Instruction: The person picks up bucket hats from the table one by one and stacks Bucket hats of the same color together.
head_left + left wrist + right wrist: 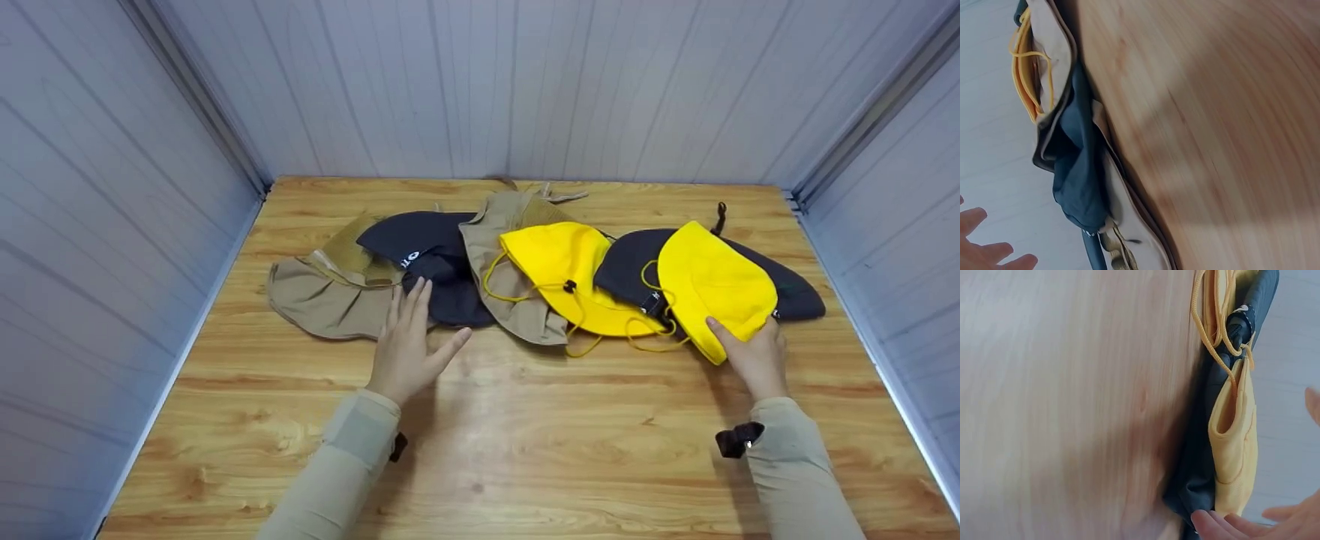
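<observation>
A row of overlapping hats lies across the table. From the left come a beige hat (337, 304), a navy hat (442, 236) with white lettering, another beige hat (510, 300), a yellow hat (577, 277) with a cord, a navy hat (630, 262) and a yellow hat (720, 285) lying on that navy one. My left hand (409, 352) hovers at the front of the left navy hat, fingers spread and holding nothing. At the near right edge of the right yellow hat is my right hand (757, 360), thumb spread from the fingers; contact is unclear.
Beneath the hats is a wood-grain table (525, 450). White panel walls stand at the back (480, 90), left (90, 225) and right (900, 187). Yellow cords (660, 349) trail loosely between the right-hand hats.
</observation>
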The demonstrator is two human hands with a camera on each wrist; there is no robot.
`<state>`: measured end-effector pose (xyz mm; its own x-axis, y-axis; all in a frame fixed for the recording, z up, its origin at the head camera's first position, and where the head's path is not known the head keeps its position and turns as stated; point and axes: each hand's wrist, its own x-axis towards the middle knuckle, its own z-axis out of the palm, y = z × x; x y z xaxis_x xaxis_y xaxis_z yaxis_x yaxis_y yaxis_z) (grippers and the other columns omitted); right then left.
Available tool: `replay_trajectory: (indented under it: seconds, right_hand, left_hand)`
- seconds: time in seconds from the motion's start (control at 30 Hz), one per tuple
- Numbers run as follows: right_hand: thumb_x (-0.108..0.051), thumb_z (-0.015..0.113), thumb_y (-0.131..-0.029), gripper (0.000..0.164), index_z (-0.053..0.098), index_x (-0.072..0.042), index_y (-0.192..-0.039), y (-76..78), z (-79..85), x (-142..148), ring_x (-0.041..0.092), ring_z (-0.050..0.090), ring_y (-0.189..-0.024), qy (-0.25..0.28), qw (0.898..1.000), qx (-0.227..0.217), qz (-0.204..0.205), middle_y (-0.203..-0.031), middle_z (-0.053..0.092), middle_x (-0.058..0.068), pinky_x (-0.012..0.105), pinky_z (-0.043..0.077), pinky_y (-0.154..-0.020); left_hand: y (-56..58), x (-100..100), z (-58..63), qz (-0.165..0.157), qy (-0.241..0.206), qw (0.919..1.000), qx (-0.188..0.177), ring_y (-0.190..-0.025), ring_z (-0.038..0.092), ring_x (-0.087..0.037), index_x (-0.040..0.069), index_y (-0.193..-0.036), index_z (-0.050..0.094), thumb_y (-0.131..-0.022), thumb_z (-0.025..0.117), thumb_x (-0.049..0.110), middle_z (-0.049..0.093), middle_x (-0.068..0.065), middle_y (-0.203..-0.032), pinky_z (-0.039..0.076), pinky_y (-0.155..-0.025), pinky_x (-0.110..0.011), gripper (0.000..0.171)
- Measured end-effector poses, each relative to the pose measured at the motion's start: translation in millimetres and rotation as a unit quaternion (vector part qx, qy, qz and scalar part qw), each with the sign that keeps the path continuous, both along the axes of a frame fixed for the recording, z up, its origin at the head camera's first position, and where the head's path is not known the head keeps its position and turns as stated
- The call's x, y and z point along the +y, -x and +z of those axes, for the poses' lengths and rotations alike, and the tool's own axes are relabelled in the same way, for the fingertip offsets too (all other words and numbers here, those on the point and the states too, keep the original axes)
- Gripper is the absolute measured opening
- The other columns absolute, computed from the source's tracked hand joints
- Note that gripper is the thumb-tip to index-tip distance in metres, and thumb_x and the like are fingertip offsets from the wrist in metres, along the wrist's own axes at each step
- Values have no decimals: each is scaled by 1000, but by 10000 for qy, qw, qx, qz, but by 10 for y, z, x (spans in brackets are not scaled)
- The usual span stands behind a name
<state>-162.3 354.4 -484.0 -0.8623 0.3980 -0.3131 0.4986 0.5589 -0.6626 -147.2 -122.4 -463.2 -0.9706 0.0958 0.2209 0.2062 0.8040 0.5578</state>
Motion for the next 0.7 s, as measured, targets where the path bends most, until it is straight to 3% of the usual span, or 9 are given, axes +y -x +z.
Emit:
replay_trajectory:
  seconds: [0.13,0.2,0.3,0.33,0.37,0.47,0.57,0.63,0.7]
  right_hand:
    - [-57,53,-94,109,-15,3,-154,17,15,16,43,8,-151,787,9966,-3,-253,-162,-4,31,50,15,-123]
    - [-55,53,-95,108,-20,-1,-154,32,44,13,38,10,-152,1360,9898,-68,-430,-163,-9,26,47,18,-123]
    - [-52,58,-94,109,-23,-11,-155,56,100,-2,29,16,-151,2567,9614,-107,-987,-166,-12,13,37,25,-122]
    - [-49,60,-94,109,-23,-13,-155,60,119,-8,26,21,-149,2996,9464,-68,-1204,-166,-11,9,35,27,-121]
    - [-44,63,-93,108,-21,-18,-156,64,134,-14,23,25,-147,3513,9246,7,-1474,-167,-7,5,34,29,-120]
    - [-27,71,-92,101,-5,-31,-158,70,154,-24,14,30,-140,5023,8348,279,-2239,-166,7,-5,34,29,-119]
    - [-11,72,-90,91,14,-39,-155,83,141,-26,12,35,-135,6044,7469,482,-2729,-155,23,-13,37,29,-119]
    - [-5,71,-89,85,23,-39,-151,96,122,-21,13,42,-129,6407,7109,492,-2858,-143,36,-11,38,33,-117]
    - [-2,71,-88,76,34,-36,-145,112,102,-18,16,51,-117,6582,6932,469,-2899,-127,48,-5,37,42,-112]
  left_hand:
    - [-21,51,32,-74,-270,9995,-135,-152,12,-38,10,-157,27,-91,59,61,26,-8,-163,17,-119,-62,89]
    - [-29,76,40,-115,-353,9992,-163,-152,13,-38,11,-157,27,-91,59,61,27,-8,-163,17,-119,-63,89]
    - [-33,108,41,-171,-470,9986,-146,-151,17,-40,11,-156,28,-91,60,59,29,-9,-162,19,-117,-65,88]
    - [-33,116,38,-178,-495,9985,-155,-151,18,-40,11,-156,28,-91,60,59,29,-8,-162,20,-117,-66,88]
    - [-33,123,34,-181,-513,9984,-171,-150,19,-41,11,-156,29,-91,60,59,30,-8,-162,21,-116,-67,87]
    - [-33,142,18,-173,-543,9981,-231,-150,21,-41,11,-156,30,-91,62,58,31,-9,-161,23,-115,-67,87]
    - [-37,158,0,-197,-559,9978,-284,-149,21,-42,10,-156,30,-90,63,56,32,-10,-161,24,-114,-68,87]
    - [-39,166,-14,-220,-590,9976,-299,-149,22,-43,9,-156,29,-91,64,55,32,-11,-161,23,-114,-68,87]
    - [-41,174,-25,-237,-639,9971,-338,-149,22,-43,9,-156,29,-91,64,55,31,-12,-161,23,-114,-68,87]
